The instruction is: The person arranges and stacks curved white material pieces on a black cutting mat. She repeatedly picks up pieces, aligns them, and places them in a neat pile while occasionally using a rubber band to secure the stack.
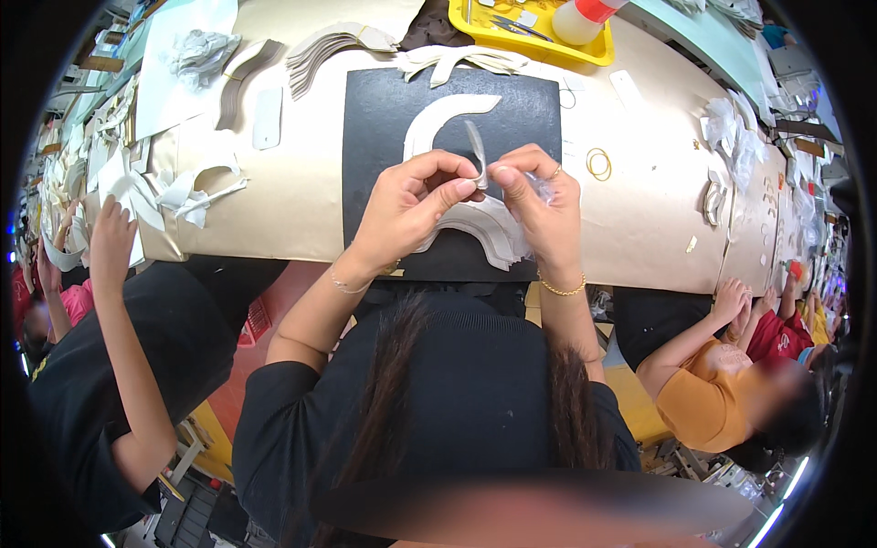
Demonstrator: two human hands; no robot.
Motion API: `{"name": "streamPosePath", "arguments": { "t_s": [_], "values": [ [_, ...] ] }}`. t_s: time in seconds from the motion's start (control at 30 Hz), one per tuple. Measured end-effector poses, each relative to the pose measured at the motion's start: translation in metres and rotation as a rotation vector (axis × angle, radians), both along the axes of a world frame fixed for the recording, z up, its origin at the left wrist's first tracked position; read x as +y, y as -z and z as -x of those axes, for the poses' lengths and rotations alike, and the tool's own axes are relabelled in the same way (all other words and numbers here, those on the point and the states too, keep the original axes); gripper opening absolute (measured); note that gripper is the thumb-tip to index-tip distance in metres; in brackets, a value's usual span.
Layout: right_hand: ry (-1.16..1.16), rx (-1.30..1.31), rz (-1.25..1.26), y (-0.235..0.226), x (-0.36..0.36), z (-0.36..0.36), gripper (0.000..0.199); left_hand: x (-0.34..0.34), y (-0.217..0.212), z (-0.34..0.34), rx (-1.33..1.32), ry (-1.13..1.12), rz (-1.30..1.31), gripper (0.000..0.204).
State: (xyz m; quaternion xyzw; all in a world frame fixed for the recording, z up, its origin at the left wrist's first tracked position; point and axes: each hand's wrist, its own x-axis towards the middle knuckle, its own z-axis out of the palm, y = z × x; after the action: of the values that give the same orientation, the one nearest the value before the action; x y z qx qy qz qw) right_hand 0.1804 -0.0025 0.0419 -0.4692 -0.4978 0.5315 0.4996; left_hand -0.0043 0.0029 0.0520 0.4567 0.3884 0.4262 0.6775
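Observation:
Between the thumb and fingers of my left hand (402,205) is a thin, curved whitish strip (477,151), held on edge with one end pointing up. My right hand (553,210) is closed in a pinch just beside that strip, with thin clear film (545,190) showing under its fingers. Both hands hover over a black mat (375,119). A single white C-shaped piece (448,111) lies flat on the mat beyond my hands. Below them sits a stack of similar curved white pieces (484,224), partly covered by my hands.
At the back are stacked curved strips (329,50), more white strips (466,59) and a yellow tray (548,47) with scissors and a bottle. Yellow rubber bands (598,164) lie to the right on the brown-papered table (649,219). Co-workers sit close on both sides.

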Motion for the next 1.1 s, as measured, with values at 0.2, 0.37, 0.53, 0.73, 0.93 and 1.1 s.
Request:
{"name": "streamPosePath", "arguments": {
  "t_s": [0.2,0.37,0.53,0.73,0.93,1.1],
  "values": [
    [0.241,0.4,0.096,-0.005,-0.003,-0.064,0.022,-0.007,0.006,0.028,0.017,0.026,0.241,0.015],
    [0.388,0.66,0.085,0.007,-0.022,-0.146,0.021,-0.031,0.025,0.048,0.022,0.033,0.5,0.017],
    [0.421,0.843,-0.095,0.021,-0.043,-0.207,0.017,-0.048,0.047,0.054,0.037,-0.032,0.567,0.017],
    [0.54,0.619,-0.194,0.008,-0.047,-0.214,0.018,-0.041,0.052,0.07,0.665,0.017,0.4,0.029],
    [0.708,0.429,-0.107,0.006,-0.022,-0.144,0.021,0.0,0.065,0.039,1.088,-0.141,-0.316,0.043],
    [0.587,0.38,-0.076,-0.005,-0.014,-0.111,0.014,0.018,0.078,0.02,1.331,-0.191,-0.511,0.049]
  ]
}}
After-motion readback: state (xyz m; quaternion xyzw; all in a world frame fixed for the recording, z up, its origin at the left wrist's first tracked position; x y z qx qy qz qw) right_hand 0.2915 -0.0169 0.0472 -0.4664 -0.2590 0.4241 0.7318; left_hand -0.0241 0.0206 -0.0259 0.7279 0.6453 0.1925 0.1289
